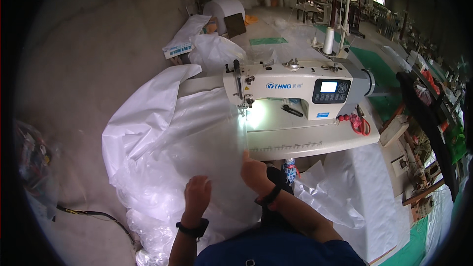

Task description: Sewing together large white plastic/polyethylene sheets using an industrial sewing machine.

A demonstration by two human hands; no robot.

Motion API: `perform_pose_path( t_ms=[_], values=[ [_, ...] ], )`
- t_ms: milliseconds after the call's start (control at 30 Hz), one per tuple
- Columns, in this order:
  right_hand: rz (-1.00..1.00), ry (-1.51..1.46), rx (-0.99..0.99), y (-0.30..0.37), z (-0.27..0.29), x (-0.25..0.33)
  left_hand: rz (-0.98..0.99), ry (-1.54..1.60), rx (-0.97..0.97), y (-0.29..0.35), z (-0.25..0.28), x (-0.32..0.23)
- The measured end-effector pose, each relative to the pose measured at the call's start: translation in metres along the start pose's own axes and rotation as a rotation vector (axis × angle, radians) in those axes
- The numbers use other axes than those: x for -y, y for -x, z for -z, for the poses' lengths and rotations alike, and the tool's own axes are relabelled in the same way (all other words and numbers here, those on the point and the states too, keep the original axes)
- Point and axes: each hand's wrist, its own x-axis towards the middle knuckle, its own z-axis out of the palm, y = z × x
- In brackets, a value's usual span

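A large translucent white plastic sheet (197,143) drapes over the left end of the sewing machine table and hangs toward me in folds. Its right edge runs under the lit needle area of a white sewing machine (305,81). My right hand (256,175) is closed on that edge, just in front of the table, with one fingertip pointing along it toward the needle. Lower and to the left, my left hand (197,197) has its fingers curled together on the sheet; the fold beneath them is hard to make out. Both wrists wear dark bands.
On the table (290,138) lie a small black tool (292,111) and red-handled scissors (362,125). A white thread cone (328,42) stands behind the machine. More white sheeting (354,187) hangs at the right. A black cable (98,213) crosses the floor at the left.
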Motion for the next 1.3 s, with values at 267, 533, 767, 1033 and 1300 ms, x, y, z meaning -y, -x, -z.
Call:
perform_pose_path(
  t_ms=[267,533,767,1033,1300],
  values=[
    [0.008,0.034,0.019,-0.06,-0.006,-0.001,0.068,0.256,0.405,0.06,0.024,-0.04],
    [-0.124,-0.04,0.106,-0.106,-0.002,-0.009,0.013,-0.089,0.636,0.118,-0.018,-0.024],
    [-0.267,-0.265,0.126,-0.13,-0.012,-0.02,-0.106,0.021,0.414,0.052,0.032,-0.045],
    [-0.397,-1.037,0.633,-0.009,0.009,-0.017,0.369,-0.311,0.109,0.009,0.018,0.108],
    [-0.45,-1.443,0.894,0.073,-0.022,-0.044,0.459,-0.417,0.494,-0.092,0.002,0.186]
  ],
)
